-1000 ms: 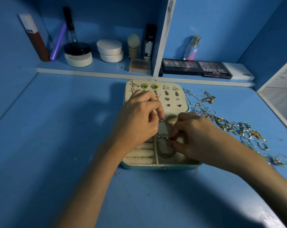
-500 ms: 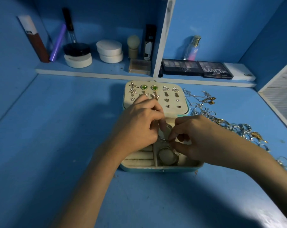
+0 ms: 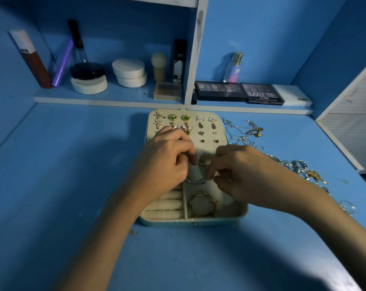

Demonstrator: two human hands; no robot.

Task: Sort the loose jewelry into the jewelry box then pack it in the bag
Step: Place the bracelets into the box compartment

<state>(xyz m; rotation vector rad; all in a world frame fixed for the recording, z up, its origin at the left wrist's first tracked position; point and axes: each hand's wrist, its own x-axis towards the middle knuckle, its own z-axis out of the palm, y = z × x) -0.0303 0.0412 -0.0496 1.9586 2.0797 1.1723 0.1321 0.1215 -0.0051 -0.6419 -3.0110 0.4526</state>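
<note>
An open teal jewelry box [image 3: 190,222] lies on the blue desk, its cream lid [image 3: 207,128] studded with several pairs of earrings. My left hand [image 3: 167,162] and my right hand [image 3: 238,173] meet over the box's middle, both pinching a thin silver bangle [image 3: 196,181] just above a compartment. A gold bangle [image 3: 203,203] rests in the near right compartment. Cream ring rolls [image 3: 167,204] fill the near left part. Loose rings and chains [image 3: 297,166] lie spread on the desk to the right of the box.
A low shelf [image 3: 106,99] behind the box holds cosmetics: round jars, tubes, a sponge, a perfume bottle [image 3: 234,67] and eyeshadow palettes [image 3: 238,92]. A white slatted panel [image 3: 354,114] stands at the right edge. No bag is in view.
The gold bangle now lies in the near compartment, free of my hands. Both hands have shifted slightly farther back over the box and hold the silver bangle.
</note>
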